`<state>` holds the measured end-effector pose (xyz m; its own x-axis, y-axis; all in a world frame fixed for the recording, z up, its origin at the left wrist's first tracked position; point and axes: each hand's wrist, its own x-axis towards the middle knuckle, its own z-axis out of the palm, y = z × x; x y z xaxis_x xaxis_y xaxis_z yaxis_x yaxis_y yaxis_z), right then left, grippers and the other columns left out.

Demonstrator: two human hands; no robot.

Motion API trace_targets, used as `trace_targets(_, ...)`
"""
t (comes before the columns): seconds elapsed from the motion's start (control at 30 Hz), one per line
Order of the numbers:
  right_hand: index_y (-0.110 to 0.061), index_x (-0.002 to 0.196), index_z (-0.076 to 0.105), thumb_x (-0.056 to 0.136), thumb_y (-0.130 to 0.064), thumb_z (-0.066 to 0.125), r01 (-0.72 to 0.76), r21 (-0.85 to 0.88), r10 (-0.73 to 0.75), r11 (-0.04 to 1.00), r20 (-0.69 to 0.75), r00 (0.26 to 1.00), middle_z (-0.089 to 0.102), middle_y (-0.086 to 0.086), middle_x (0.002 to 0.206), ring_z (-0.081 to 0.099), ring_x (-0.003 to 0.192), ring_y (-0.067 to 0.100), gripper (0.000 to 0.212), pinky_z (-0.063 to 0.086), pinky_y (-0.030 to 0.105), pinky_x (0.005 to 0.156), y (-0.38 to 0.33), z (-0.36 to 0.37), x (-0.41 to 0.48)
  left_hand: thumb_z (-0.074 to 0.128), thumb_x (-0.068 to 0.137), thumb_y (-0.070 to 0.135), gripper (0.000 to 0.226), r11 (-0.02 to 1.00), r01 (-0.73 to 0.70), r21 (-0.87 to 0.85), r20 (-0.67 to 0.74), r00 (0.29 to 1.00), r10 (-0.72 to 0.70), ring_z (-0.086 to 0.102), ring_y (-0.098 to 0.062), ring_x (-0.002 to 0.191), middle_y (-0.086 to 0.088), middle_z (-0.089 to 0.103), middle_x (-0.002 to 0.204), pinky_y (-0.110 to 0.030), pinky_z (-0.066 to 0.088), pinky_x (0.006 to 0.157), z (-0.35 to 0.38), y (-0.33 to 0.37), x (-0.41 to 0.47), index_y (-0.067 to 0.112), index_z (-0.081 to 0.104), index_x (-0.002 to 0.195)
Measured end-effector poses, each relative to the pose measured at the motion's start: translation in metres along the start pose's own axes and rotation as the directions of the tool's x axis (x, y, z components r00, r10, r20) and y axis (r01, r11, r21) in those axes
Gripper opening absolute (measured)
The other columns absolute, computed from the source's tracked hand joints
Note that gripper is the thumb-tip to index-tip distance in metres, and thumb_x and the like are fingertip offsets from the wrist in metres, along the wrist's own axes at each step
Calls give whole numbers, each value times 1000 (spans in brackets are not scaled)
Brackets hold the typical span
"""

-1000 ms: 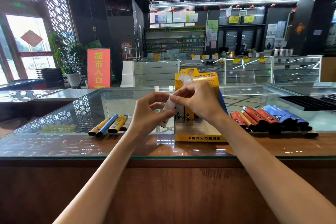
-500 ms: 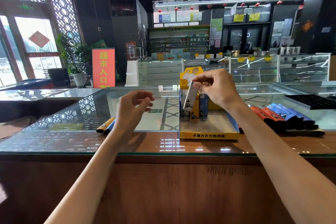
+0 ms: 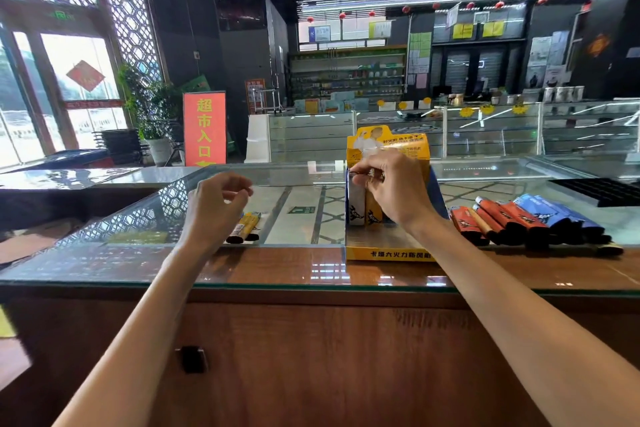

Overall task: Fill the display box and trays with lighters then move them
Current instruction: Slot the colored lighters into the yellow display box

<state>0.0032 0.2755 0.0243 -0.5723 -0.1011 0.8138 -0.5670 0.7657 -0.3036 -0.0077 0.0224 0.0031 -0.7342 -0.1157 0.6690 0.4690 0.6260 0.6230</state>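
The display box (image 3: 388, 255), yellow card with a tall printed back panel, stands on the glass counter (image 3: 311, 274), just right of centre and close to the near edge. Its front floor area is bare. Two lighters stand upright against the back of the box at its left side: a white lighter (image 3: 356, 206) in the corner and a yellow lighter (image 3: 374, 215) touching it on the right. Anything further right in the box is hidden by the wrist.

The right hand (image 3: 398, 189) is over the box, fingers curled downward, and its fingertips (image 3: 360, 174) pinch the top end of the white lighter. The base of that lighter is at floor level in the box.

The left hand (image 3: 216, 208) hangs above the counter, well left of the box, fingers loosely curled, holding nothing and touching nothing.

Below and just right of the left hand, a few loose yellow lighters (image 3: 247, 227) lie flat on the glass, side by side, black ends toward the near edge. To the right of the box, a row of lighters (image 3: 519, 218) lies flat and packed together, orange-red ones nearer the box and blue ones further out.

A black tray (image 3: 602, 189) sits at the far right of the counter, behind that row. Its contents cannot be made out.
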Motion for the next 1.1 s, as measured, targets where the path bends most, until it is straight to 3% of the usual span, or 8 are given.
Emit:
trace_targets(0.13,-2,92,73,74,-4,74,6,-23,-4,1000,50,999,67,13,92,56,92,21,19,39,17,77,1,2,-1,60,90,23,21,932,86,353,28,994,-103,62,-26,92,-11,68,103,-32,43,74,-10,-22,3,6,68,100)
trace_targets(0.3,-6,99,72,72,-10,76,11,-60,-6,998,88,996,65,13,96,56,98,25,27,44,30,85,6,-3,-3,53,83,62,60,778,165,606,246,892,-380,61,-35,85,-11,54,67,-35,37,63,-8,-23,0,7,45,61)
trace_targets(0.43,-6,101,71,73,-9,76,9,-55,-6,998,64,998,65,12,99,55,99,24,29,36,18,83,9,-2,-6,55,79,65,61,790,155,593,321,855,-408,60,-37,94,-25,63,95,-39,45,73,-2,-11,1,6,46,67)
trace_targets(0.53,-7,103,71,74,-10,75,15,-62,-11,998,71,997,65,11,99,54,100,23,29,31,14,81,11,-2,-6,57,75,69,74,740,158,654,358,797,-487,57,-33,104,-18,60,112,-36,46,85,4,3,9,1,55,102)
trace_targets(0.67,-6,100,72,78,-9,73,47,-44,-46,998,13,999,66,11,95,56,98,23,22,35,16,81,10,-8,-9,61,83,55,66,598,82,797,377,707,-599,54,-32,111,-16,55,122,-39,43,99,17,19,27,0,50,119)
trace_targets(0.83,-7,96,72,81,-6,69,175,-12,-176,984,-36,984,67,5,89,57,91,20,15,46,26,78,1,-29,-33,51,92,44,42,556,91,826,388,624,-679,45,-25,84,-7,49,80,-28,37,76,27,29,36,7,46,75)
trace_targets(1.0,-13,94,71,83,-17,67,264,67,-272,962,211,939,64,-2,92,57,88,7,13,48,21,76,-6,-41,-89,51,92,39,39,557,84,826,399,610,-684,46,-21,72,-2,44,69,-29,41,81,35,29,38,11,40,67)
trace_targets(1.1,-16,95,71,85,-22,65,237,48,-239,970,332,913,62,-6,95,57,88,4,13,51,21,73,-5,-44,-108,57,87,13,9,626,100,773,403,685,-607,60,-27,88,-10,62,85,-34,50,84,43,30,36,5,59,91)
